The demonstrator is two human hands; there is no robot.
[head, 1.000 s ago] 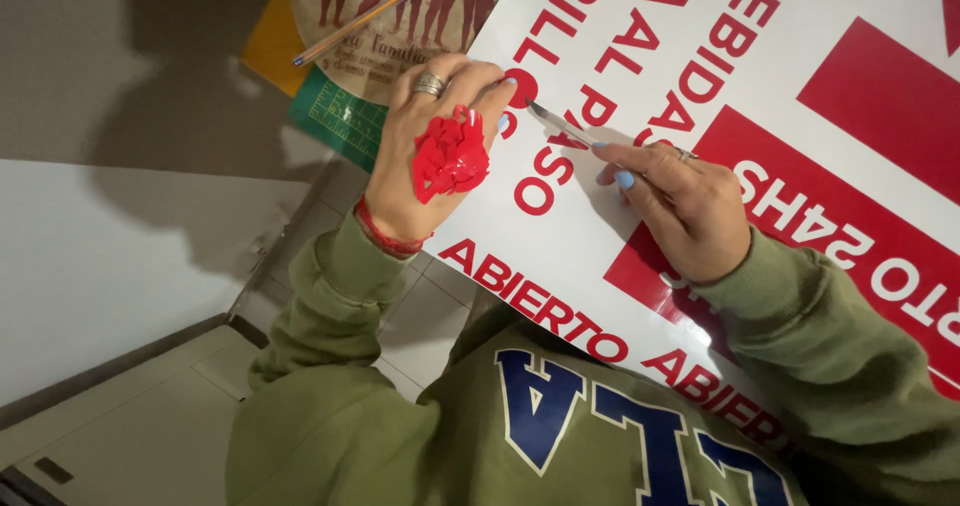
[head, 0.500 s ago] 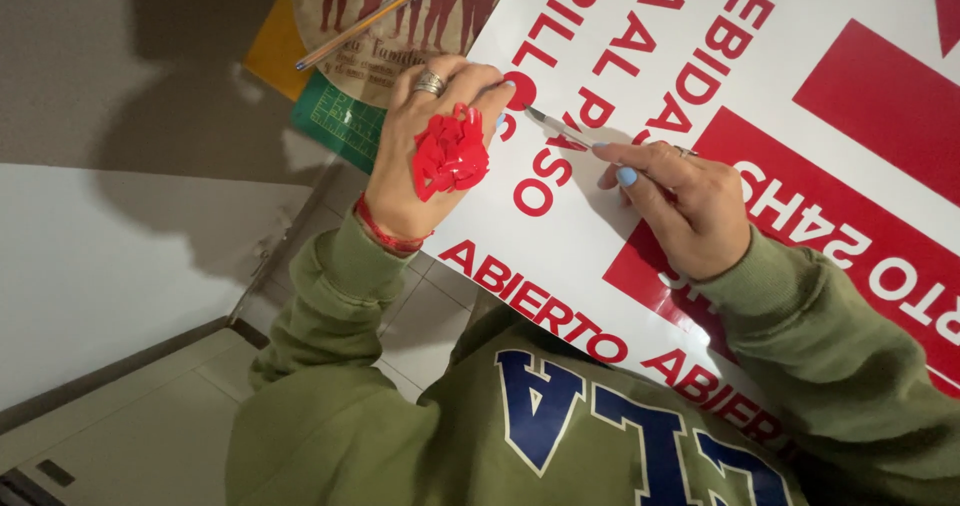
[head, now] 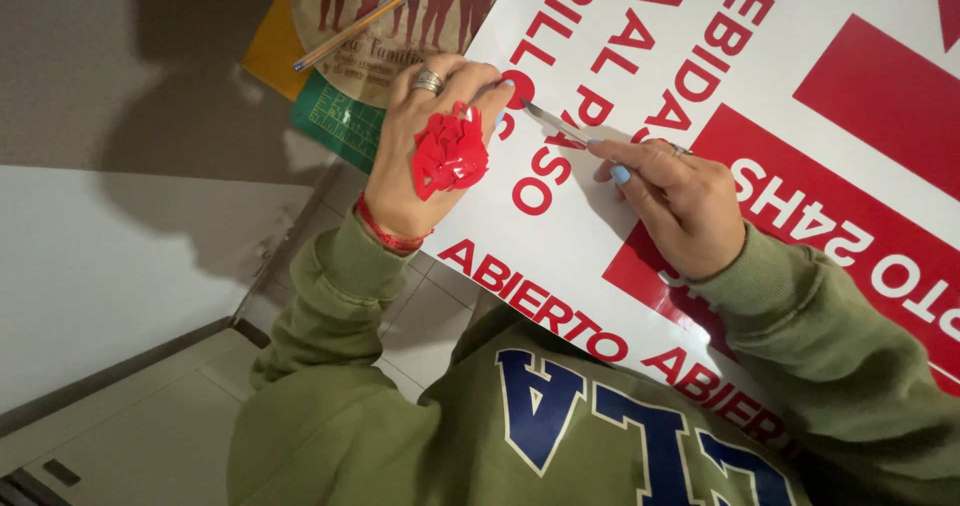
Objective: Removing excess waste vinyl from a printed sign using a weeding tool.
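Note:
A large white sign (head: pixel 650 56) with red vinyl letters and red blocks lies in front of me. My left hand (head: pixel 425 156) presses flat on its left edge, fingertips by a red letter, with a clump of peeled red vinyl scraps (head: pixel 450 153) stuck to the back of the hand. A ring and a red wristband are on that hand. My right hand (head: pixel 670 201) grips a thin metal pointed tool (head: pixel 553 123), a blade or tweezers, whose tip touches a red letter near my left fingertips.
A pen (head: pixel 368 18) lies on a brown printed sheet (head: pixel 400 46) over a green cutting mat (head: pixel 335 116) and a yellow sheet (head: pixel 272 51) at upper left. Below the sign's edge a tiled floor (head: pixel 440 311) and a white surface (head: pixel 110 266) show.
The tool tip has shifted slightly left along the red lettering toward my left fingertips. My left hand stays pressed on the sign.

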